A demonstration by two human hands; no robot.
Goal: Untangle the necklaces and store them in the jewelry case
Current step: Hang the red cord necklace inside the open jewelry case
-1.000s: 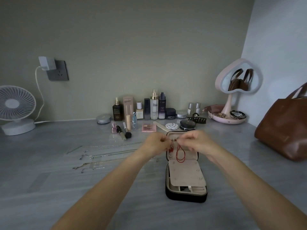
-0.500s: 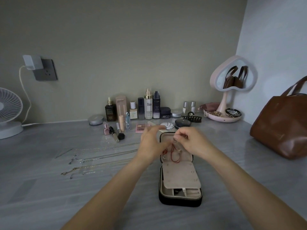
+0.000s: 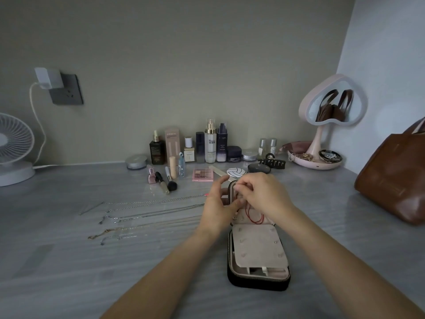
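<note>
We see the case [image 3: 257, 283] lying open near the front edge of the worktop [image 3: 92, 272], a little right of the middle. Its lid [image 3: 243, 223] is on the far side, and a pale flap [image 3: 257, 247] covers most of the near half.

Both hands meet over the lid. The left hand [image 3: 218, 203] curls its fingers round the lid's left edge, with the thumb pressed on the lining. The right hand [image 3: 264, 196] has its fingers bent and pinched together at the top of the lid. There it holds the upper end of the red cord [image 3: 254, 215]. The cord hangs down from under that hand in a loose loop against the lining and ends just above the flap.

Left of the case, several chains [image 3: 161, 201] lie stretched out side by side across the middle of the worktop. They are apart from one another, and their right ends run up to the left hand.

Along the back edge stands a row of bottles [image 3: 210, 143] with smaller makeup items in front. A fan [image 3: 11, 146] stands at the left edge, a heart-shaped mirror [image 3: 333, 102] in the back right corner and a brown bag [image 3: 395, 176] at the right edge.
</note>
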